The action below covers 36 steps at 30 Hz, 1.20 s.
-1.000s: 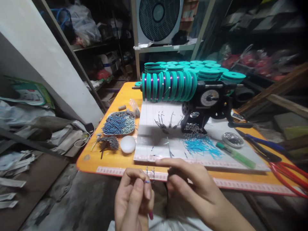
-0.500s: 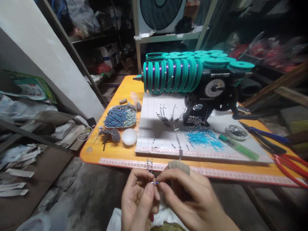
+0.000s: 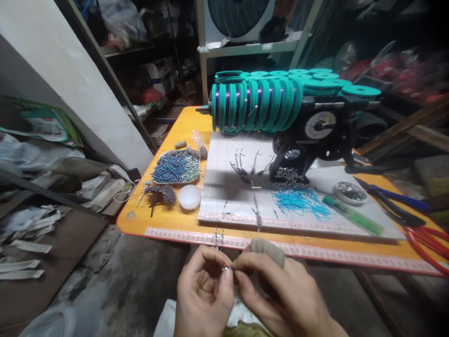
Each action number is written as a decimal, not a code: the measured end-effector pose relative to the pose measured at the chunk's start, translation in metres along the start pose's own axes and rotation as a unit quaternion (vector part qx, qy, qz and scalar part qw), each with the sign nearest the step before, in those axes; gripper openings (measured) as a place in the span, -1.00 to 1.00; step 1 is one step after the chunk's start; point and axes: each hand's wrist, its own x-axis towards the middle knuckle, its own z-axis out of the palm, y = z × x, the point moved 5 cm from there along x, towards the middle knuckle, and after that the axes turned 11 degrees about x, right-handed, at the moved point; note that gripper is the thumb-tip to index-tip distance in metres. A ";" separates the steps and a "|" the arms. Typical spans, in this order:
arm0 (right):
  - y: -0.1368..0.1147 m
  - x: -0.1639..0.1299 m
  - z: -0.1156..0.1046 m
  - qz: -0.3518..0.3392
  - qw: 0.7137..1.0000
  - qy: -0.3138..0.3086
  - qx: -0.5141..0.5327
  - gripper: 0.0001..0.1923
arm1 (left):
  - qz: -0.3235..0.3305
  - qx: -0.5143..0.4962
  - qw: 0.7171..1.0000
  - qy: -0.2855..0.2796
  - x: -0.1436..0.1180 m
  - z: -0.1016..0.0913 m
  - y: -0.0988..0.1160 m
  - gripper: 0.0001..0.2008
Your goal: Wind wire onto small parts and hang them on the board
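My left hand pinches a tiny silvery piece between thumb and forefinger, in front of the table edge. My right hand meets it from the right, its thumb and forefinger closed on the dark bluish end of the same piece. The piece is too small to tell its kind. A grey-brown wrap covers one finger of my right hand. Just beyond my left fingertips, thin dark striped strands stand up against the table edge. A grey weight-like piece on a wire lies past the hands on the white board.
The white board carries a black winding machine with teal spools, blue strips, a green tube and a round dish. Left are a tray of blue pieces and a white bowl. Red-handled cutters lie right.
Both hands stay together at the small piece; my right fingers have shifted slightly right and cover more of its blue end. The view has moved a little.
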 end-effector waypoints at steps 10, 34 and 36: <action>-0.001 -0.003 0.003 0.032 0.999 0.005 0.014 -0.85 | 0.117 0.066 0.988 0.073 -0.004 -0.005 0.000 -0.83; -0.002 0.000 -0.002 0.052 0.998 0.015 0.043 -0.85 | 0.142 0.056 0.987 0.056 -0.003 -0.004 -0.006 -0.89; -0.002 -0.002 -0.001 0.050 0.998 0.012 0.047 -0.85 | 0.170 0.076 0.981 0.061 -0.004 -0.005 -0.004 -0.92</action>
